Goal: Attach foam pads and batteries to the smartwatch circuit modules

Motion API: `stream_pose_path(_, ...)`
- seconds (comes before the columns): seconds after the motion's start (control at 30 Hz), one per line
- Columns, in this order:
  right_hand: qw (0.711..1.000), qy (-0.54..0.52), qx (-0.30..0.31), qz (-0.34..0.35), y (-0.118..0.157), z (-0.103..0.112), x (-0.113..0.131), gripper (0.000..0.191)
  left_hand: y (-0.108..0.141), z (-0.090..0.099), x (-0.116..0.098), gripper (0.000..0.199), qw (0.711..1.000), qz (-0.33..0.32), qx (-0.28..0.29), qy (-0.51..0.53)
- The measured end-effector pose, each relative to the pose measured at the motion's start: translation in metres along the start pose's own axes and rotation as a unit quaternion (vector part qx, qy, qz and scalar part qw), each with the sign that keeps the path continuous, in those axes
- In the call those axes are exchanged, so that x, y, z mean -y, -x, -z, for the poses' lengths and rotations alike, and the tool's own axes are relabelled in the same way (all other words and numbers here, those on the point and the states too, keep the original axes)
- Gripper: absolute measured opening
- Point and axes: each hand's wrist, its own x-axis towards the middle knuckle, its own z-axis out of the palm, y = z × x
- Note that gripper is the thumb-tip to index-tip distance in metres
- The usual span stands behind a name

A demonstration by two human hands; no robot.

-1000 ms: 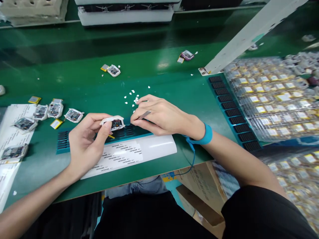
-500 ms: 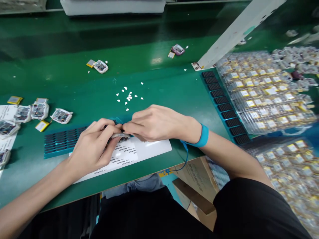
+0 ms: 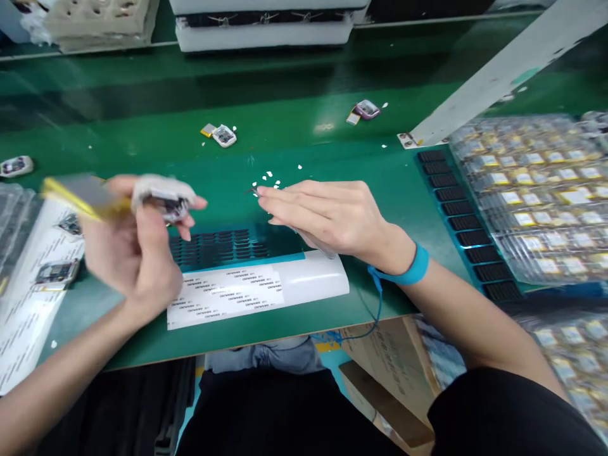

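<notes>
My left hand (image 3: 135,253), blurred by motion, is raised at the left and closed around a small white device housing (image 3: 164,195) with a circuit board inside. A silver battery (image 3: 92,193) with yellow edges sticks out beside it, also blurred. My right hand (image 3: 327,212) is pinched on what look like thin tweezers (image 3: 253,190), mostly hidden under the hand. Their dark tip is at the scattered small white pieces (image 3: 270,173). Between the hands lie a teal sheet with black strips (image 3: 213,247) and a white printed backing sheet (image 3: 313,278).
Opened devices with batteries lie farther back, one white (image 3: 224,135) and one purple (image 3: 367,109). Clear trays (image 3: 532,190) of batteries are stacked right, beside more black strips (image 3: 460,209). A white post (image 3: 489,69) slants there. A blue corded wrist strap (image 3: 418,266) circles my right wrist.
My hands have separated from over the printed sheet. The left has gone left and up with the housing; the right is now at the white pieces. The view has shifted too.
</notes>
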Motion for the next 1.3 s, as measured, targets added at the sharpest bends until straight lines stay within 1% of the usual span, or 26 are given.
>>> stream_pose_path(0.03,1.000,0.006,-0.008,-0.003,-0.001,0.000,0.002,0.023,-0.005,-0.004,-0.001,0.026,0.999,-0.002,-0.037,0.032)
stream_pose_path(0.07,1.000,0.009,-0.017,-0.001,-0.001,0.001,0.004,0.023,-0.009,-0.008,0.000,0.023,0.997,0.010,-0.042,0.067)
stream_pose_path(0.1,1.000,0.010,-0.028,0.004,-0.002,0.001,0.006,0.024,-0.013,-0.012,0.001,0.021,0.994,0.027,-0.033,0.101)
stream_pose_path(0.17,0.999,0.007,-0.049,0.022,-0.003,0.002,0.010,0.025,-0.018,-0.017,0.004,0.018,0.982,0.108,0.013,0.157)
stream_pose_path(0.2,0.998,0.006,-0.055,0.032,-0.004,0.002,0.012,0.026,-0.017,-0.018,0.006,0.017,0.975,0.140,0.029,0.168)
stream_pose_path(0.27,0.997,0.002,-0.057,0.051,-0.005,0.005,0.017,0.025,-0.014,-0.018,0.007,0.019,0.971,0.163,0.042,0.168)
stream_pose_path(0.33,0.996,-0.008,-0.056,0.072,-0.008,0.009,0.022,0.025,-0.008,-0.019,0.007,0.017,0.973,0.161,0.051,0.156)
stream_pose_path(0.43,0.994,-0.021,-0.057,0.095,-0.012,0.015,0.028,0.027,-0.002,-0.021,0.005,0.015,0.968,0.157,0.042,0.191)
stream_pose_path(0.57,0.994,-0.013,-0.033,0.100,-0.012,0.014,0.032,0.025,0.000,-0.024,0.006,0.023,0.956,0.175,0.025,0.236)
stream_pose_path(0.67,0.995,-0.006,-0.040,0.093,-0.010,0.009,0.034,0.028,0.002,-0.026,0.006,0.024,0.956,0.177,0.013,0.234)
stream_pose_path(0.77,0.996,-0.002,-0.036,0.085,-0.010,0.006,0.037,0.025,0.004,-0.026,0.004,0.024,0.957,0.184,0.008,0.226)
stream_pose_path(0.9,0.996,-0.010,-0.020,0.089,-0.013,0.008,0.039,0.024,0.005,-0.026,0.002,0.023,0.960,0.188,0.010,0.207)
stream_pose_path(1.13,0.995,-0.041,-0.021,0.093,-0.010,0.009,0.037,0.022,0.007,-0.025,0.004,0.025,0.963,0.185,0.022,0.193)
stream_pose_path(1.3,0.994,-0.042,-0.017,0.096,-0.010,0.008,0.038,0.020,0.007,-0.025,0.005,0.027,0.965,0.186,0.014,0.184)
